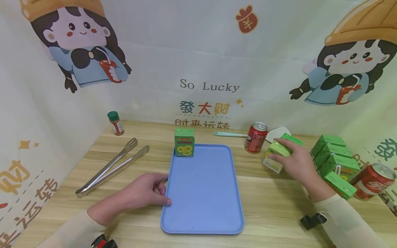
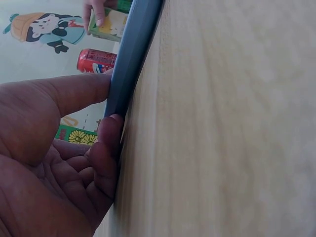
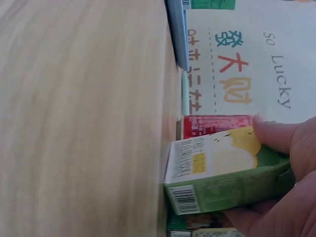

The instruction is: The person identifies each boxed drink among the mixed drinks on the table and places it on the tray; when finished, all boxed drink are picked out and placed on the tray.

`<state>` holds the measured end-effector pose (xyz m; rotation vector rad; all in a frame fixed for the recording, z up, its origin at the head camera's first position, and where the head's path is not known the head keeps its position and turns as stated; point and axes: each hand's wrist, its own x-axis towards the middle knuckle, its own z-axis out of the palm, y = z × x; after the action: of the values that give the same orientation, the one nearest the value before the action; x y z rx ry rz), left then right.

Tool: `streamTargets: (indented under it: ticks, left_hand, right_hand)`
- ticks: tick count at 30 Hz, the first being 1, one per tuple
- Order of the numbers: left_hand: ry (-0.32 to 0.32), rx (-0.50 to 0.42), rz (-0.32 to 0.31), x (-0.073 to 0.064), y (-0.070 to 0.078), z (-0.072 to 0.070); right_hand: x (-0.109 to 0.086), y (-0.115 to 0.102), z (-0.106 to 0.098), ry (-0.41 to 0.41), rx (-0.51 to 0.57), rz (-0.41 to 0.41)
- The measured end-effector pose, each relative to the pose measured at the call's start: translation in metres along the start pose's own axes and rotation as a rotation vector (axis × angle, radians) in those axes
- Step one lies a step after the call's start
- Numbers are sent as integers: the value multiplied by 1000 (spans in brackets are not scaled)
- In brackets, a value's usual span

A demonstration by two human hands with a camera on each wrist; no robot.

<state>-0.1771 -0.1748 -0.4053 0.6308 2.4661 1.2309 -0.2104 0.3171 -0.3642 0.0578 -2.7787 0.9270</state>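
My left hand (image 1: 143, 191) grips the left rim of a blue tray (image 1: 203, 189), thumb on the upper edge and fingers curled against the side. On the tray's far left corner stands a green drink carton (image 1: 184, 146) with yellow flowers. At the right, my right hand (image 1: 296, 162) holds a green and yellow drink carton (image 1: 273, 164) between thumb and fingers. That carton (image 3: 217, 173) is tilted, its lower end close to the table; whether it touches is unclear. Just behind the hand another green carton (image 1: 292, 139) is partly hidden.
A red soda can (image 1: 256, 138) stands left of the held carton, by a spatula (image 1: 231, 134). Several green cartons (image 1: 333, 153) and a second can (image 1: 373, 182) crowd the right side. Metal tongs (image 1: 107, 168) and a green-capped spice jar (image 1: 115, 123) are at the left.
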Motion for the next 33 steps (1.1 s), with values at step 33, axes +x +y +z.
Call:
streamTargets:
  ticks: [33]
  left_hand:
    - [-11, -12, -18, 0, 2, -1]
  right_hand:
    - [0, -39, 9, -137, 261, 16]
